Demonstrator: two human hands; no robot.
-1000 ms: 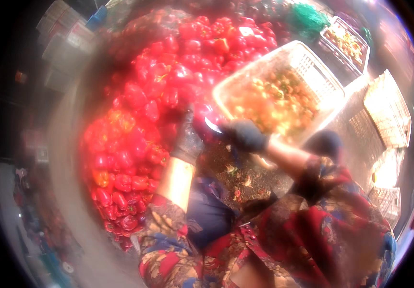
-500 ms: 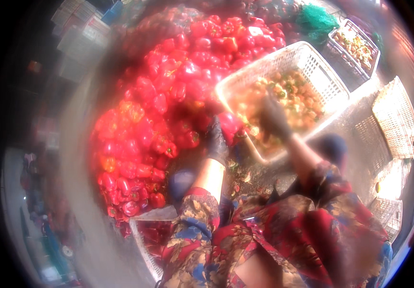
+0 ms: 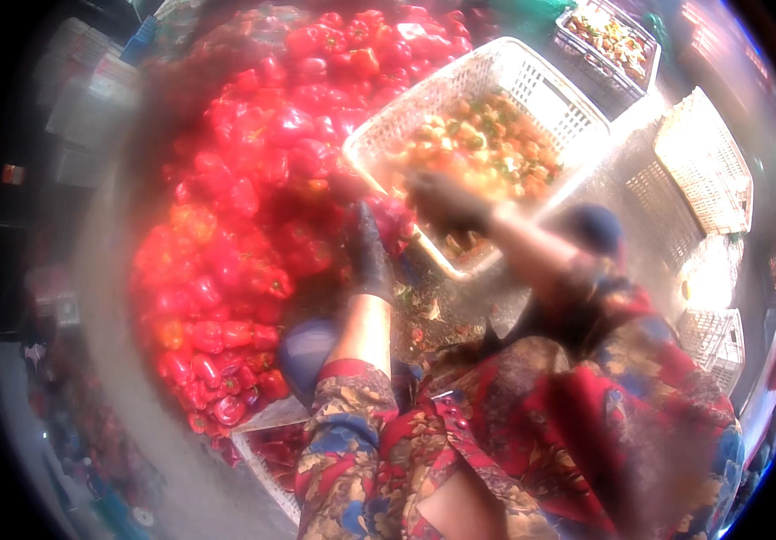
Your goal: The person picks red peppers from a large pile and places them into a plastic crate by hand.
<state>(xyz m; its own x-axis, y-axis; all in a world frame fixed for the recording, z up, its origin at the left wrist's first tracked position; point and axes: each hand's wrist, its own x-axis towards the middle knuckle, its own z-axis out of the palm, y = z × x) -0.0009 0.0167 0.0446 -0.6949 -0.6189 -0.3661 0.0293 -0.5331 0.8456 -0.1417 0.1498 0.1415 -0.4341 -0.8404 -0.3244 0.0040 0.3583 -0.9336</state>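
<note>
My left hand [image 3: 369,250], in a dark glove, is closed around a red bell pepper [image 3: 394,222] between the pepper heap and the basket. My right hand [image 3: 449,203], also dark-gloved, hangs over the basket's near left edge, its fingers turned toward that pepper. It looks closed, but blur and the dark glove hide what it holds, if anything. The white perforated basket [image 3: 545,74] contains many small orange, yellow and green pieces [image 3: 487,139], which look like pepper cores with stems. A large heap of red bell peppers [image 3: 262,135] spreads to the left.
A white crate [image 3: 257,459] with red pieces inside stands at my lower left. Right of the basket are an upended white crate [image 3: 703,162] and another pale crate [image 3: 712,346]. A dark crate of similar scraps [image 3: 609,40] stands at the far right. Scraps litter the floor [image 3: 428,310].
My right hand has come from above the basket's contents leftward to beside the pepper. My left hand still grips it. The whole view has shifted, so the surroundings appear farther left and higher.
</note>
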